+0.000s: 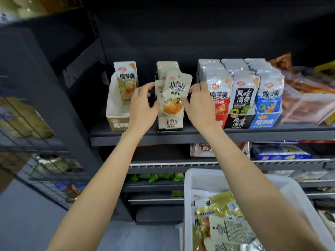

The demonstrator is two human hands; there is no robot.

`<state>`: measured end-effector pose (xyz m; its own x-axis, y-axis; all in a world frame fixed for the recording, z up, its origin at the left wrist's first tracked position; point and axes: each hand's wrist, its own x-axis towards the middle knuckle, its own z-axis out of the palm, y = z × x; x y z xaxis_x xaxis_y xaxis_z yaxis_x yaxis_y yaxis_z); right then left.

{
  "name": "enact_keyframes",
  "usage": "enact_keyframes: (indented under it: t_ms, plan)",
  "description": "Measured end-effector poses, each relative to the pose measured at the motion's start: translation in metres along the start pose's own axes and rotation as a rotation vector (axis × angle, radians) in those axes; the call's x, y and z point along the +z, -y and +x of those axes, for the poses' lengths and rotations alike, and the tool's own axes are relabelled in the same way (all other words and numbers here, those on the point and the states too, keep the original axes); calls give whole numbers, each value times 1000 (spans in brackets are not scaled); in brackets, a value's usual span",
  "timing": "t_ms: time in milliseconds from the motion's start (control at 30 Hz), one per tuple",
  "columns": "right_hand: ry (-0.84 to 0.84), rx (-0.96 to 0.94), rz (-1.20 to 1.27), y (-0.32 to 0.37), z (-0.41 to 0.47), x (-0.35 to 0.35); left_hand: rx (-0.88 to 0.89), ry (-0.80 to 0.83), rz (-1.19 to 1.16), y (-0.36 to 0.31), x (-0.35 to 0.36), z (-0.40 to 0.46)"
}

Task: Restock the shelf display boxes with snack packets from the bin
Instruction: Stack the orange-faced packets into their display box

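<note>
A cream snack packet [175, 93] with an orange picture stands tilted at the front of the cream display box [170, 124] on the dark shelf [181, 135]. My left hand [141, 104] grips the packets from the left, thumb on their lower edge. My right hand [198, 102] pinches the front packet from the right. More cream packets stand behind it in the same box. The white bin [204, 178] at lower right holds several gold and white packets [221, 209].
A gold display box [116, 113] to the left holds one packet. Red, black and blue display boxes [239, 122] to the right are full. Clear bagged snacks [306, 104] lie at far right. Lower shelves and a wire rack [45, 165] on the left hold more goods.
</note>
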<state>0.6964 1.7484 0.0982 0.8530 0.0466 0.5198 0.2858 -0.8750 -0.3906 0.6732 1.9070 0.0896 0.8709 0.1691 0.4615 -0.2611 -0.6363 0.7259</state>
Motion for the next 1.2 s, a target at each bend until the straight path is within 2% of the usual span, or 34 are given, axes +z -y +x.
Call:
enact_keyframes:
  t_ms: [100,267,400,533,667,733,800,867,967,1067,1133,1200]
  plan:
    - [-36,-41,-1,-2,-10,-3,30,-12,-10,-6,3,-27]
    - [-61,-127,292,-15,-29,0,109,-106,-98,-14,13,-70]
    - [94,-170,316,-21,-33,3,148,-125,-32,-15,23,-81]
    - [216,-247,245,-17,-30,5,54,-101,52,-5,23,-61]
    - [94,-201,341,-16,-46,-3,53,-117,67,-4,19,-58]
    - [13,-204,383,-24,-70,-15,125,-171,27,-11,20,-76]
    - [19,-185,396,-44,-106,-26,259,-189,10,-18,26,-105]
    - [108,-121,361,-75,-148,-30,407,-88,18,-19,39,-140]
    - [370,58,261,-130,-212,-31,506,245,74,-14,67,-186]
    - [617,183,140,-174,-262,-37,387,738,215,-17,99,-218]
    - [753,193,18,-194,-283,-43,355,953,316,-18,124,-233]
    - [860,200,-104,-206,-298,-49,335,1100,394,-16,148,-244]
